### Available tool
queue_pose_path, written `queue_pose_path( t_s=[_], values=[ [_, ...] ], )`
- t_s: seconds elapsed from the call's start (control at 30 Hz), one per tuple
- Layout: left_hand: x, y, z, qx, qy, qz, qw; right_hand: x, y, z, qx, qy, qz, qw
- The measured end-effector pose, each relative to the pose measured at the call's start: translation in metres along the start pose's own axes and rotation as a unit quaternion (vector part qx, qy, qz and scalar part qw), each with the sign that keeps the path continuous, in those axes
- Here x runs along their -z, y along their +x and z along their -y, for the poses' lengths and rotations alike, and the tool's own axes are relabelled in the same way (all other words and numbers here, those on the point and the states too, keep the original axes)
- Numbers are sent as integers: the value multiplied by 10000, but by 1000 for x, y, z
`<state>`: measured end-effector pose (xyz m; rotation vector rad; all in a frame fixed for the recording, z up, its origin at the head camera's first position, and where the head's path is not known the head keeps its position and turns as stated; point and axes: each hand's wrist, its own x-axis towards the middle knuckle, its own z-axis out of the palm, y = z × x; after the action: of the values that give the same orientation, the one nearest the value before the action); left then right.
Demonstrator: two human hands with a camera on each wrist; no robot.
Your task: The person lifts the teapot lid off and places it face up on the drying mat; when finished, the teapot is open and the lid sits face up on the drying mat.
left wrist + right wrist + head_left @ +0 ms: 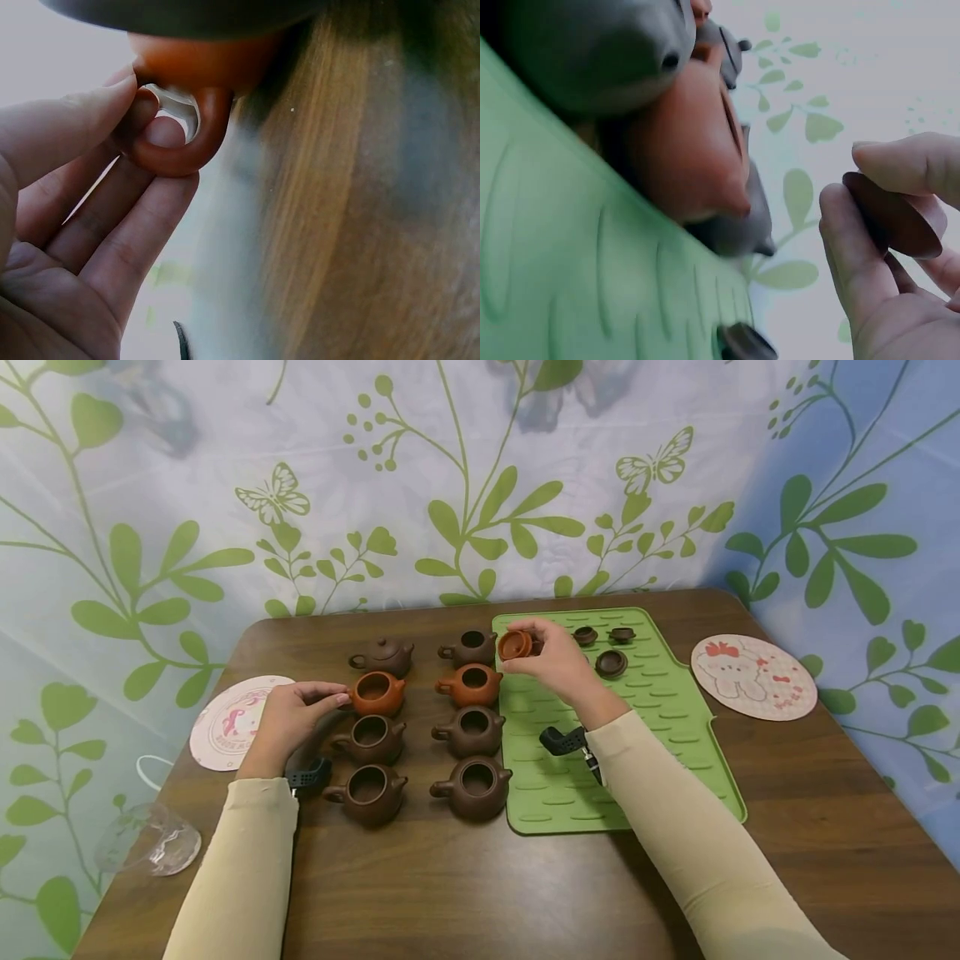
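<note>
My left hand point(288, 718) pinches the loop handle point(214, 127) of a lidless orange clay teapot point(384, 707) in the left column. Thumb and fingers meet on that handle in the left wrist view. My right hand point(558, 667) holds a small orange teapot lid point(514, 645) above the green mat's far left edge. In the right wrist view the lid point(900, 225) sits between thumb and fingers, tilted. Near it stand a lidless orange teapot point(472, 695) and a dark brown one point(476, 653). A lidded dark teapot point(384, 656) is behind the left orange one.
Several dark lidless teapots point(477, 802) fill the nearer rows. The green mat point(637, 760) carries small dark lids point(611, 663). Round printed mats lie at the left point(217, 727) and right point(757, 681). A clear glass point(176, 847) lies near the left table edge.
</note>
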<state>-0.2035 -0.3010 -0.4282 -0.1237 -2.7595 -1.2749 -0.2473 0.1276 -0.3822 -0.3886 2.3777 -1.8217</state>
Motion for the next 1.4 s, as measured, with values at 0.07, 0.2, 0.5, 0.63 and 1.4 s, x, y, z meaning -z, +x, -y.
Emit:
queue_pose_path(
  t_s=[0.07,0.2,0.5,0.63,1.4],
  values=[
    [0,0,0,-17,-14,16,10000,5,-2,-3,-61,-95,-87,9999],
    [0,1,1,-38,-57,4,10000,13,-7,-9,-186,-441,-211,9986],
    [0,1,2,-7,-8,-35,10000,18,-10,-25,-261,-1259,-179,9915],
    [0,0,1,-25,-35,-27,10000,17,-11,-30,-268,-1492,-63,9884],
    [0,-1,0,-71,-44,-56,9999,11,-13,-43,-290,-2106,147,9770]
  ],
)
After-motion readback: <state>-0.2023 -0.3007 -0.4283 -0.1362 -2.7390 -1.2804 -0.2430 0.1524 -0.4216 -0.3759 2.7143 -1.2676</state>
